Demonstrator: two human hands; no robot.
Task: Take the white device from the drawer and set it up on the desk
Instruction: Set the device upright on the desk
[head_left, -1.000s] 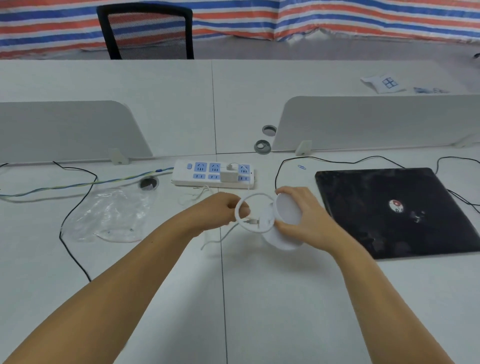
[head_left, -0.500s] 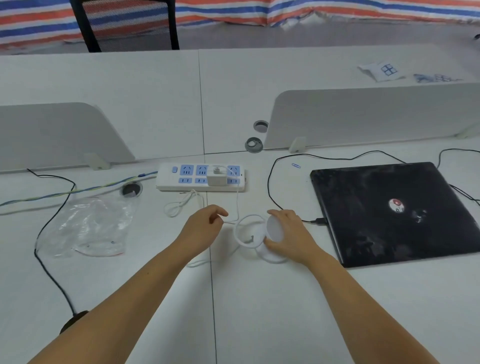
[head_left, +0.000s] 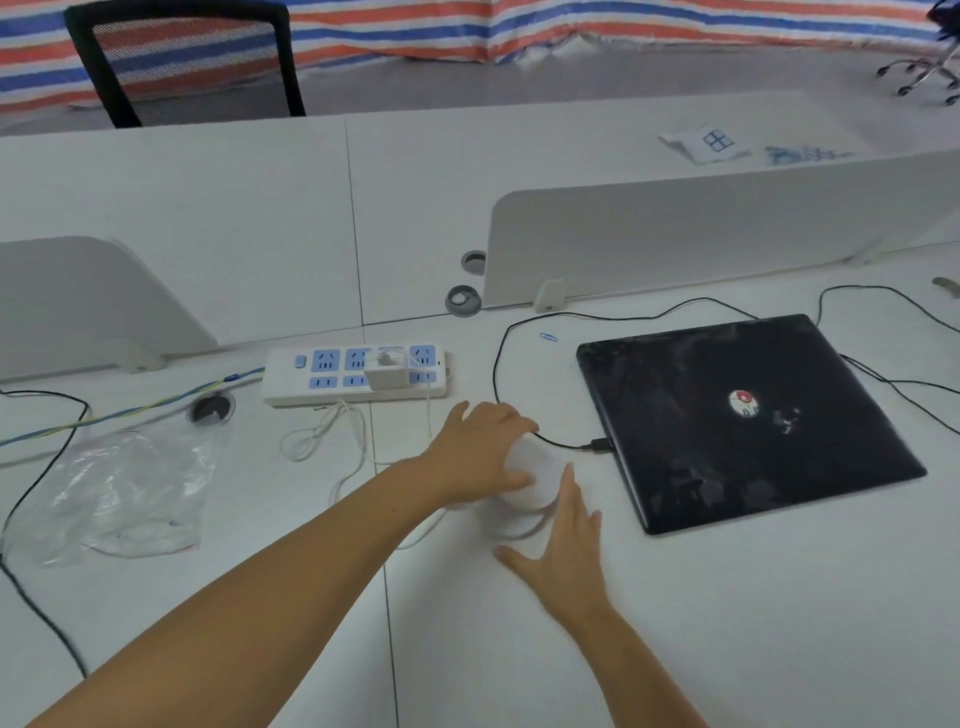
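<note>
The white device (head_left: 530, 486), a round disc with a thin ring, rests on the white desk (head_left: 519, 649) just left of the laptop. My left hand (head_left: 480, 449) lies over its top and left side, fingers curled onto it. My right hand (head_left: 563, 551) is beside its near right edge with fingers spread, fingertips just touching the rim. Its white cable (head_left: 358, 457) runs left in loops up to a white adapter (head_left: 382, 371) plugged into the power strip (head_left: 356, 375). The ring is mostly hidden under my left hand.
A closed black laptop (head_left: 743, 421) lies to the right with a black cable (head_left: 498, 364) plugged in. A clear plastic bag (head_left: 124, 493) sits at left. Grey dividers (head_left: 701, 228) stand behind. A black cord (head_left: 31, 488) crosses the left side.
The device went from held upright between both hands to lying down on the desk. My left hand moved right onto it; my right hand slid off and opened beside it.
</note>
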